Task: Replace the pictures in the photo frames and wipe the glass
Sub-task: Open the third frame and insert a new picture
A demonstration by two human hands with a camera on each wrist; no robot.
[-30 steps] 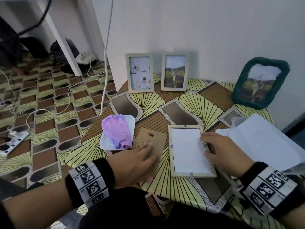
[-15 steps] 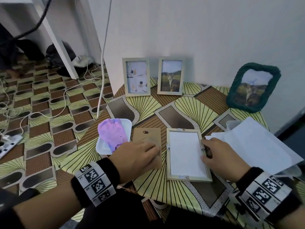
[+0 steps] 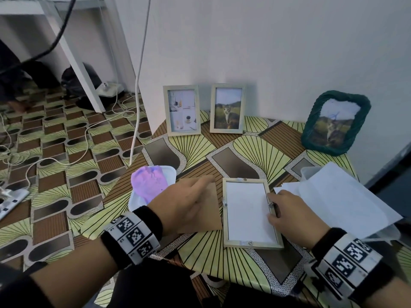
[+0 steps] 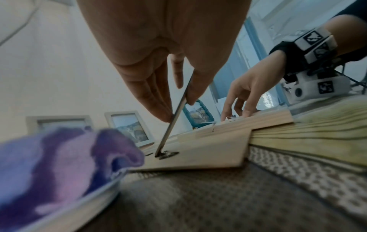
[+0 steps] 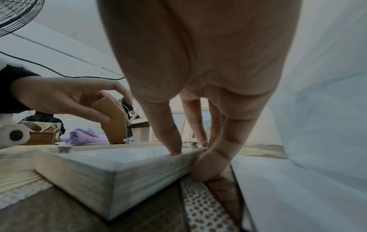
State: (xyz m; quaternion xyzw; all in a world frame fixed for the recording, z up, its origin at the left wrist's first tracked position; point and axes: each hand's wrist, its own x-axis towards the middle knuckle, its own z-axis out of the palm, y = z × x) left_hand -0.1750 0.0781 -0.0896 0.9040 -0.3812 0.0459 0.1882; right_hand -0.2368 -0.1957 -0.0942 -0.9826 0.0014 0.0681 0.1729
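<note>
A pale wooden photo frame point(image 3: 225, 210) lies face down in the middle of the table, with a white sheet point(image 3: 248, 210) lying in its back. My right hand point(image 3: 289, 215) pinches the frame's right rail point(image 5: 139, 169), a finger on top and the thumb against the outer side. Left of the frame lies the brown backing board point(image 3: 211, 216). My left hand point(image 3: 184, 205) pinches the board's thin stand flap point(image 4: 174, 119), which rises tilted from the board point(image 4: 208, 155). The right wrist view shows that flap point(image 5: 114, 124) between the thumb and fingers.
A purple cloth point(image 3: 149, 185) lies in a white tray point(image 3: 171, 174) near the table's left edge. Loose white sheets point(image 3: 333, 201) cover a clear tub at the right. Two wooden frames point(image 3: 182, 110) point(image 3: 228, 108) and a green frame point(image 3: 311, 132) stand against the wall. Cables lie on the floor to the left.
My left hand has slid forward over the backing board and now covers its upper part. The right hand has stayed at the frame's right rail.
</note>
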